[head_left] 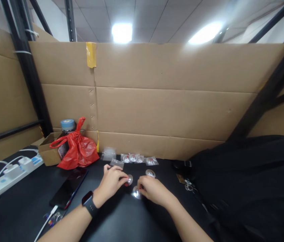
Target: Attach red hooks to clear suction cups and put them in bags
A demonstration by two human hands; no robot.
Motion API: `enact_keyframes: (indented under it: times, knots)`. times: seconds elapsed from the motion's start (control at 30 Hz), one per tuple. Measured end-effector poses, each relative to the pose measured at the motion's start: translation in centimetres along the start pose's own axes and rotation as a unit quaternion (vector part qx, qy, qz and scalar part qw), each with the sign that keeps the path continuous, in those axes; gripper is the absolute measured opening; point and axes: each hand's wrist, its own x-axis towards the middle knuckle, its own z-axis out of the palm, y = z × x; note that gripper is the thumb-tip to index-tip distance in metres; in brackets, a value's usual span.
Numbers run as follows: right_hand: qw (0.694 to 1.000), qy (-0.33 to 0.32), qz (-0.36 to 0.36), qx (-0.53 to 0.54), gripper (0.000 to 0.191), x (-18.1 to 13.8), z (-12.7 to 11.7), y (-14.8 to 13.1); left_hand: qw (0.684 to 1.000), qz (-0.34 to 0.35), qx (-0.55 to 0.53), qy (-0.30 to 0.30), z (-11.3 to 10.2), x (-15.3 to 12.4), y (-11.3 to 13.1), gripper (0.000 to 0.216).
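My left hand (111,183), with a dark watch on the wrist, rests on the black table (26,208) with its fingers curled and pinched on a small clear round disc with a red part (130,180). My right hand (152,190) lies close beside it, fingers bent over another clear disc (136,193) at its fingertips. A third clear disc (150,173) lies free just beyond the right hand. Several small clear bags holding similar discs (135,158) lie in a row against the cardboard wall.
A red plastic bag (79,151) and a small cardboard box (50,151) with a tape roll (67,125) behind stand at the left. A white power strip (11,174) and a dark phone (67,190) lie nearer. Black cloth (245,181) covers the right side. Cardboard walls surround the table.
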Motion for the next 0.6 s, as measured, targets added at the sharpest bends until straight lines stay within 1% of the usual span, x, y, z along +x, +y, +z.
enact_keyframes:
  times: [0.07, 0.1, 0.13, 0.2, 0.3, 0.4, 0.5, 0.6]
  knots:
    - [0.998, 0.046, -0.01, 0.032, 0.011, 0.2, 0.0, -0.1, 0.999, -0.026, -0.02, 0.01, -0.1, 0.0, 0.2, 0.02]
    - [0.994, 0.073, -0.022, 0.072, 0.012, 0.3, 0.0, -0.1, 0.999, -0.037, -0.032, 0.014, -0.2, 0.0, 0.4, 0.02]
    - [0.987, 0.098, -0.036, 0.126, 0.012, 0.5, 0.1, -0.2, 0.998, -0.043, -0.045, 0.018, -0.2, 0.0, 0.5, 0.021]
    - [0.957, 0.124, -0.055, 0.258, 0.012, 0.8, 0.4, -0.4, 0.996, -0.043, -0.078, 0.022, -0.4, 0.0, 0.9, 0.023]
    - [0.897, 0.126, -0.044, 0.421, 0.025, 1.2, 1.1, -0.9, 0.99, -0.03, -0.13, 0.04, -0.6, 0.0, 1.1, 0.026]
    - [0.851, 0.141, -0.01, 0.506, 0.037, 1.5, 1.5, -1.3, 0.989, -0.021, -0.13, 0.062, -0.7, 0.0, 1.2, 0.027]
    - [0.816, 0.145, 0.015, 0.559, 0.041, 1.6, 1.7, -1.6, 0.992, -0.024, -0.104, 0.07, -0.8, 0.1, 1.3, 0.025]
    - [0.796, 0.139, 0.032, 0.588, 0.043, 1.7, 1.6, -1.5, 0.994, -0.025, -0.088, 0.065, -1.0, 0.1, 1.4, 0.022]
